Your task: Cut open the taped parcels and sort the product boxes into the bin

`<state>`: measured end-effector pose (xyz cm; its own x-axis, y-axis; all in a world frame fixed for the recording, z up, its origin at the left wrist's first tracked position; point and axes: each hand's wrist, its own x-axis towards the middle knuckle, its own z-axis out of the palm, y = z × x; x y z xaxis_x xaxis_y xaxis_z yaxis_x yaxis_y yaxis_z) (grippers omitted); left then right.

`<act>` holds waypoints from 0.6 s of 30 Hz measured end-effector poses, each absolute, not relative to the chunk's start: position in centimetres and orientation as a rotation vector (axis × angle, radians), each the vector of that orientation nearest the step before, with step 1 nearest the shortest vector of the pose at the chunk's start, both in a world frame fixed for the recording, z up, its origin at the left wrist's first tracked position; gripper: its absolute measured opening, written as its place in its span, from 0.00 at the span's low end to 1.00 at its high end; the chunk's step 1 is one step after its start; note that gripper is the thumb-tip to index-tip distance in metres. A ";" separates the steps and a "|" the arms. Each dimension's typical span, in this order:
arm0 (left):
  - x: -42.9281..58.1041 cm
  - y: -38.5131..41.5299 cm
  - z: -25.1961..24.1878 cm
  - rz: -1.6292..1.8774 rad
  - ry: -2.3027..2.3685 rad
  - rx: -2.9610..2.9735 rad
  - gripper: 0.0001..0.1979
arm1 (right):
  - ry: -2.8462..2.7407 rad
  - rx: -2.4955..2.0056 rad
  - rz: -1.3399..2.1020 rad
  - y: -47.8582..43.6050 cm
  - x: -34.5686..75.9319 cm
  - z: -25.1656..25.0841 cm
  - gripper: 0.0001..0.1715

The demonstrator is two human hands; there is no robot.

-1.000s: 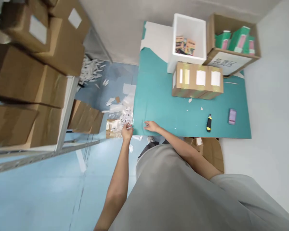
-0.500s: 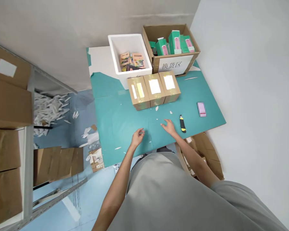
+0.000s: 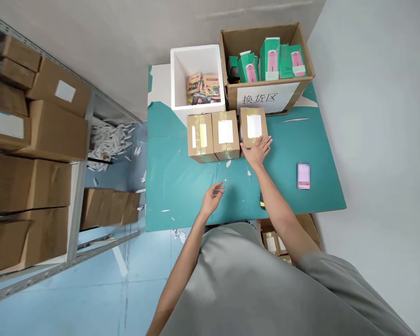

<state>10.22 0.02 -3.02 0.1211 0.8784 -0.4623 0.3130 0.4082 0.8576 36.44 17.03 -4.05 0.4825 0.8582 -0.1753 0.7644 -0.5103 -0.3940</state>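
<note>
Three taped cardboard boxes with white labels stand in a row on the green table: a left box, a middle box and a right box. My right hand lies with spread fingers on the near edge of the right box, which stands slightly apart from the middle one. My left hand hovers over the table nearer to me, fingers loosely curved and apart, holding nothing. Beneath my right forearm a black and yellow cutter is mostly hidden.
Behind the boxes are a white foam box holding small packets and a large open carton with green packages. A phone lies at right. Shelves of cartons stand left; a carton is below the table.
My right hand has moved forward onto the right box, and that box now stands a little apart from the middle one. The camera view has shifted, showing more of the shelves.
</note>
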 end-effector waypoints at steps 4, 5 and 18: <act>10.7 -1.0 -3.1 0.492 1.477 1.128 0.24 | -1.279 -2.509 0.594 17.9 36.1 -3.8 0.72; 10.8 -0.9 -3.2 0.485 1.472 1.135 0.24 | -1.260 -2.512 0.612 18.3 36.0 -3.6 0.72; 5.6 0.2 -3.8 0.727 1.299 1.050 0.31 | -1.056 -2.335 0.470 -2.7 41.8 1.7 0.68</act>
